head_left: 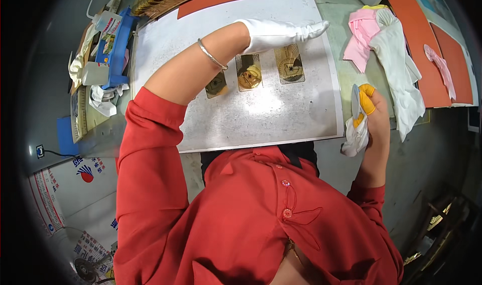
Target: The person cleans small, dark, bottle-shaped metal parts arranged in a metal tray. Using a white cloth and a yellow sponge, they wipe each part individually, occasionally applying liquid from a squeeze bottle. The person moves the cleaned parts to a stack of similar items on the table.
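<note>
Grey workbench filling my view from above, I am watching a white mat lying across its middle with three gold plaques set in a row. My left hand, in a white glove, is stretching flat and open across the mat, fingers together, hovering over the right-hand plaque and gripping nothing. The middle plaque is showing just beside it, and the left plaque is lying partly hidden under my forearm, where a silver bangle is sitting. My right hand, with yellow finger covers, is closing on a small round disc and a white cloth at the mat's right edge. Farther right, a pink cloth and a white garment are lying beside orange sheets. At the bench's left end, a blue tray is holding white bottles with coloured labels. Below that, white rectangular cartons with red and blue markings are resting on the floor.
</note>
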{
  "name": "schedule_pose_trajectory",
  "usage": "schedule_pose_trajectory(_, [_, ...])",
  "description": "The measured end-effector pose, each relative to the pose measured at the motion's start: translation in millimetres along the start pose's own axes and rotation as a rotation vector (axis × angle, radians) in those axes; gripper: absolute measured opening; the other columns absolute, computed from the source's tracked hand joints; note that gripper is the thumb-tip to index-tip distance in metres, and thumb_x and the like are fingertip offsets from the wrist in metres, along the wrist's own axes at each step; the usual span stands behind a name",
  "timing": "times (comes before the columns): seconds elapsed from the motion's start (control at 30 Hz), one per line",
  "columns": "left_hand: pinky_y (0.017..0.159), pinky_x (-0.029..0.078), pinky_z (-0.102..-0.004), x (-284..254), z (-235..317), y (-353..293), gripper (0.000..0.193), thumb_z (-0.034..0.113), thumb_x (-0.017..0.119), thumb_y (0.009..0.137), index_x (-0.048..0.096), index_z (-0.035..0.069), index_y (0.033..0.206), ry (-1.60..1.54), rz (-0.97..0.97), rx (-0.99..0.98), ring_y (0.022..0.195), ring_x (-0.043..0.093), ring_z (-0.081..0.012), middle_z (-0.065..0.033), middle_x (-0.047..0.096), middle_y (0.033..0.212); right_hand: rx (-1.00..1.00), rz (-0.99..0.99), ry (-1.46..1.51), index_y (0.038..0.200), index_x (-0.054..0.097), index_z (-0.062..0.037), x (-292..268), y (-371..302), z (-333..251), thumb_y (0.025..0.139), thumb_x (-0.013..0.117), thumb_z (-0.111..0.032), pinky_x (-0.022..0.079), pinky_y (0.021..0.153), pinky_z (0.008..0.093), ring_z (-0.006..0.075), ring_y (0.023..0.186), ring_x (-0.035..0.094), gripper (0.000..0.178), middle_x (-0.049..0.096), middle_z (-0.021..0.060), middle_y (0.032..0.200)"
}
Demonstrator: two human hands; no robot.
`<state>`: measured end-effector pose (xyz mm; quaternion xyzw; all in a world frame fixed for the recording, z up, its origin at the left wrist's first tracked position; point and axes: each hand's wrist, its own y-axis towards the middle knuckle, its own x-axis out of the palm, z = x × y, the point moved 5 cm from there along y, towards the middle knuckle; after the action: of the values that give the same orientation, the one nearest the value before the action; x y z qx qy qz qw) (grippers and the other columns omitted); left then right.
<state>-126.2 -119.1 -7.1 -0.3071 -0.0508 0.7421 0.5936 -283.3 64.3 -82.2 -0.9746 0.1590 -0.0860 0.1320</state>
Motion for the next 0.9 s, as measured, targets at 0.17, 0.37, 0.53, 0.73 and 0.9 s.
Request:
schedule_pose_trajectory(0.17, [0.107,0.018,-0.0436,2,12,-13,0.078,0.072,0.027,0.08,0.022,0.023,0.14,0.108,0.073,-0.15,0.135,0.016,-0.0263,-0.0087,0.02,0.146,-0.027,-0.026,0.024,0.092,0.056,-0.0027,2,0,-2,0.086,0.055,-0.014,0.04,0.048,0.0188,0.0029,0.057,0.047,0.013,0.052,-0.0043,0.07])
schedule_pose_trajectory(0.37, [0.109,0.015,-0.0412,-1,14,-15,0.076,0.07,0.026,0.082,0.019,0.023,0.141,0.054,0.017,-0.072,0.135,0.013,-0.0238,-0.0061,0.015,0.147,0.002,-0.032,-0.004,0.091,0.055,-0.0028,0,0,1,0.086,0.055,-0.016,0.04,0.046,0.0197,0.0038,0.055,0.047,0.014,0.051,-0.0038,0.069])
schedule_pose_trajectory(0.53, [0.11,0.013,-0.0387,-3,2,-7,0.074,0.068,0.025,0.084,0.017,0.023,0.141,-0.016,0.02,-0.018,0.136,0.011,-0.0215,-0.0044,0.013,0.148,-0.04,-0.062,0.01,0.091,0.055,-0.0035,2,1,-1,0.086,0.055,-0.018,0.041,0.044,0.0205,0.0043,0.053,0.047,0.016,0.05,-0.0035,0.067])
schedule_pose_trajectory(0.73, [0.109,0.015,-0.0359,7,4,2,0.071,0.065,0.027,0.085,0.022,0.02,0.141,0.022,0.101,-0.059,0.135,0.014,-0.0222,-0.0049,0.018,0.146,-0.017,-0.068,0.025,0.094,0.055,-0.0038,-1,2,3,0.086,0.056,-0.019,0.042,0.044,0.02,0.0041,0.054,0.048,0.017,0.051,-0.0035,0.068])
schedule_pose_trajectory(0.9, [0.107,0.02,-0.034,6,-1,26,0.072,0.058,0.034,0.087,0.026,0.008,0.139,0.123,0.015,0.072,0.133,0.021,-0.0245,-0.0106,0.023,0.144,-0.048,-0.107,0.065,0.095,0.055,-0.0033,0,2,1,0.086,0.056,-0.018,0.043,0.045,0.0199,0.0039,0.056,0.048,0.017,0.052,-0.003,0.071])
